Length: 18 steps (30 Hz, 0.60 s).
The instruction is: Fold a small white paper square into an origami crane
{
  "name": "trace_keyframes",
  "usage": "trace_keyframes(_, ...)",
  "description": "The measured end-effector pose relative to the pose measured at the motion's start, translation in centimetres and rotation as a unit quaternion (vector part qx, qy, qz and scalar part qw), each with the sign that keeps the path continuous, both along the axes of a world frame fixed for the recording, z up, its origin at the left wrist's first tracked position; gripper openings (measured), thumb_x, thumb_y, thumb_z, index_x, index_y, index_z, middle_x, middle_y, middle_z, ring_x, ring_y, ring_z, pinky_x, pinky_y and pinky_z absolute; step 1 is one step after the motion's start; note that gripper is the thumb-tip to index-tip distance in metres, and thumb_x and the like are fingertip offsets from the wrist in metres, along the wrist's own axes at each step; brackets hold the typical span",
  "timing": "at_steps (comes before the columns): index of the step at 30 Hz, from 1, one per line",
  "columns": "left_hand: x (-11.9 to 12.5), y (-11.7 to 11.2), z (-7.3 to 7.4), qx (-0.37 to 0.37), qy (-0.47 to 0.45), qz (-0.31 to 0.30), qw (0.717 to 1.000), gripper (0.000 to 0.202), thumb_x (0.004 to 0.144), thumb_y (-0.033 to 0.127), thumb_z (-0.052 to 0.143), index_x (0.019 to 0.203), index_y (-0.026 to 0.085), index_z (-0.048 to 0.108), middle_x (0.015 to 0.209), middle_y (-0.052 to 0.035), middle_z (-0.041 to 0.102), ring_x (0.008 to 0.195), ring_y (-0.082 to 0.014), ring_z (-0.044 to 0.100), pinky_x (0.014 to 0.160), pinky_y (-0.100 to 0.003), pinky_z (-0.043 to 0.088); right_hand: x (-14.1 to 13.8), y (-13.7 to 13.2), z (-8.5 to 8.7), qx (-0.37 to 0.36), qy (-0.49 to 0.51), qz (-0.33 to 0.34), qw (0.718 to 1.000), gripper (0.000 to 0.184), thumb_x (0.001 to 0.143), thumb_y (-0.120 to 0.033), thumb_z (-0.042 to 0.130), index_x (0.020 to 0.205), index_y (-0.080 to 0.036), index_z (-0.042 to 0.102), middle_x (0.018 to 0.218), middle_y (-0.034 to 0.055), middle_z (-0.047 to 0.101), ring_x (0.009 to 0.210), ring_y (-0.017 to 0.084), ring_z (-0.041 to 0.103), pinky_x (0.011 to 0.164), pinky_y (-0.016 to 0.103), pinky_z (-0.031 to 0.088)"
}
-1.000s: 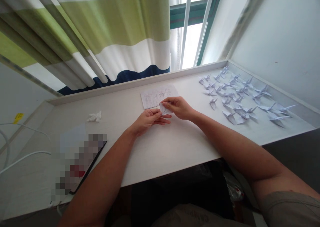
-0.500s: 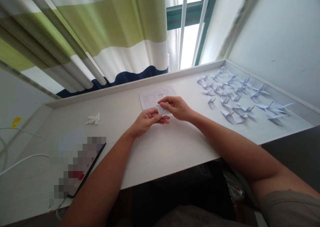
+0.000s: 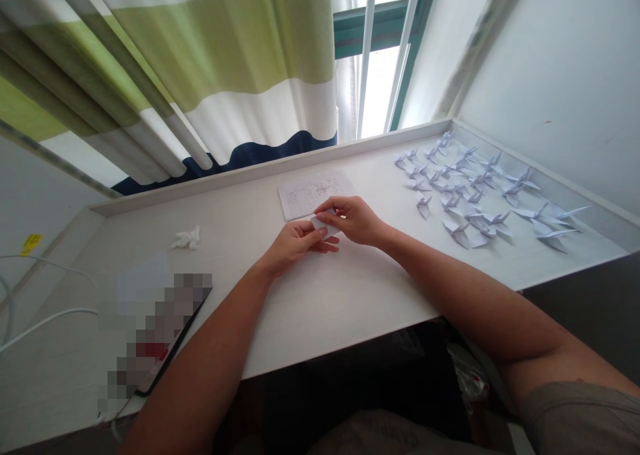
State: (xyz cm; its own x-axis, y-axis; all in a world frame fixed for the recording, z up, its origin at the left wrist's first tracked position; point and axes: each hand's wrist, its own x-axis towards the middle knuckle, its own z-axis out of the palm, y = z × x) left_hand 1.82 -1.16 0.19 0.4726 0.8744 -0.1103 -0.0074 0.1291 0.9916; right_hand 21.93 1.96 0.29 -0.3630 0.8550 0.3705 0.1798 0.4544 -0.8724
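The left hand (image 3: pixel 295 241) and the right hand (image 3: pixel 353 220) meet near the middle of the white surface (image 3: pixel 325 301), and both pinch the small folded paper (image 3: pixel 324 225) between them. The left hand grips the paper's near-left edge with thumb and fingertips pressed together. The right hand closes on its far-right part, fingers curled over the top. The paper is held just above the surface; whether its lower edge touches the surface cannot be told. A printed sheet (image 3: pixel 310 195) lies flat at 12 o'clock from the hands, just beyond the fingertips and partly covered by them. A group of folded paper cranes (image 3: pixel 475 188) stands at 2 to 3 o'clock, well apart from the hands and spread toward the right corner of the surface. A crumpled white tissue (image 3: pixel 187 239) lies at 9 o'clock, well apart from the left hand. A dark flat device (image 3: pixel 193 315), mostly blurred out, rests at 8 o'clock by the near-left edge, with a white cable (image 3: pixel 45 318) running beside it. A striped curtain (image 3: pixel 200 75) hangs at 11 o'clock behind the surface, and a window frame (image 3: pixel 395 48) rises at 1 o'clock.
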Motion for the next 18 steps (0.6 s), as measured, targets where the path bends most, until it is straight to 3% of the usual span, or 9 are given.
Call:
trace_keyframes(6,0.50,-0.13,0.14,0.021,-0.044,0.088,0.995,0.050,0.080,0.053,0.091,0.108,0.013,0.080,0.104,-0.0146,0.085,0.093,-0.0298,0.083,0.093,-0.045,0.064,-0.13,0.21,-0.31,-0.066,0.100,0.030,0.992,0.049,0.091,-0.052,0.077,0.126,-0.018,0.067,0.077,-0.0027,0.062,0.069,0.016,0.062,0.069,0.033,0.053)
trace_keyframes(12,0.34,-0.29,0.31,0.001,-0.045,0.086,0.995,0.050,0.079,0.050,0.093,0.110,0.013,0.080,0.105,-0.0153,0.085,0.096,-0.0314,0.083,0.097,-0.049,0.063,-0.10,0.23,-0.05,-0.065,0.124,0.025,0.990,0.053,0.084,-0.051,0.084,0.122,-0.019,0.067,0.074,-0.0029,0.068,0.068,0.015,0.063,0.067,0.032,0.050)
trace_keyframes(18,0.43,-0.31,0.79,-0.007,-0.070,0.109,0.992,0.048,0.075,0.049,0.095,0.102,0.012,0.081,0.101,-0.0148,0.085,0.097,-0.0321,0.083,0.101,-0.051,0.061,-0.18,-0.08,0.13,-0.086,0.156,0.043,0.983,0.048,0.088,-0.051,0.080,0.121,-0.019,0.066,0.081,0.0015,0.076,0.072,0.017,0.068,0.068,0.033,0.054)
